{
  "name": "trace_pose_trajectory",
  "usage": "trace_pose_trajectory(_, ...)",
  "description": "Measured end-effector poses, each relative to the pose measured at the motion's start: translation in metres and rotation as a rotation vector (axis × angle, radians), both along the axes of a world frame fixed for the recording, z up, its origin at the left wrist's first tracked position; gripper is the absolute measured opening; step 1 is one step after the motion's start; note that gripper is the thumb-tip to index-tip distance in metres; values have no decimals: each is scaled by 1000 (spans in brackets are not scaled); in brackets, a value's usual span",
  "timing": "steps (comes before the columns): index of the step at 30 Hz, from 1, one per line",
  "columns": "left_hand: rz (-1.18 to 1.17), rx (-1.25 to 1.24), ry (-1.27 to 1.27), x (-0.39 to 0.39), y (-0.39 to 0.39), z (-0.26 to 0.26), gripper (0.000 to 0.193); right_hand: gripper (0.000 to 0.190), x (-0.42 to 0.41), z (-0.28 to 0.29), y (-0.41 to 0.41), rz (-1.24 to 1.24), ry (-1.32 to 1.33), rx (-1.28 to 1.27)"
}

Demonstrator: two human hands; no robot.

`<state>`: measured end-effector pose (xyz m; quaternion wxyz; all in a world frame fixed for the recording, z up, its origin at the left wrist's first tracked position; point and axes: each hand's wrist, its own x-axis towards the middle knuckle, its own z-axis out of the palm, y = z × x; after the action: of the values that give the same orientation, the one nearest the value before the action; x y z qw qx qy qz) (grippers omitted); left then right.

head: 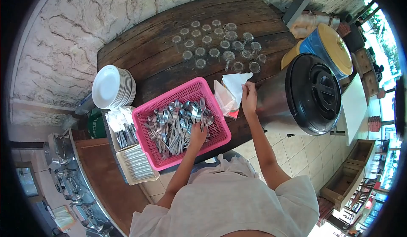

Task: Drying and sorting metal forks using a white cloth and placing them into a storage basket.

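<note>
A pink plastic basket (182, 92) heaped with metal forks and spoons (173, 132) sits on the dark wooden table before me. My left hand (197, 137) reaches into it from the near side, fingers touching the cutlery; whether they grip a piece is hidden. To the right of the basket, my right hand (249, 98) pinches the edge of a white paper napkin (236, 83) between thumb and fingers. Another folded white napkin (223, 98) lies beside it, overlapping a red packet (234, 113) that is mostly covered.
Upturned glass mugs (214, 52) stand at the back of the table (149, 68). Left are stacked white plates (109, 87), a bin of napkin-wrapped cutlery (122, 128) and a cream plastic basket (137, 165). A metal drink dispenser with a black lid (313, 93) stands close by my right arm.
</note>
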<state>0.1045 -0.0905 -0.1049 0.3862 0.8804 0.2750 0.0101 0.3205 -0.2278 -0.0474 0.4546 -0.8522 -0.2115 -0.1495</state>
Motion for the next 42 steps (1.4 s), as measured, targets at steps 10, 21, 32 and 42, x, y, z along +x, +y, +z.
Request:
trace_pose_trajectory(10, 96, -625, -436, 51, 12, 74, 45, 25, -33, 56, 22, 433, 1109, 836)
trace_pose_trajectory(21, 311, -1028, -465, 38, 30, 113, 31, 35, -65, 62, 41, 639, 1168, 1049)
trace_pose_trajectory(32, 333, -882, -503, -25, 58, 126, 25, 31, -87, 63, 82, 636, 1150, 1095)
trace_pose_trajectory(42, 424, -881, -544, -69, 86, 117, 26, 40, -165, 40, 104, 605, 1554, 527)
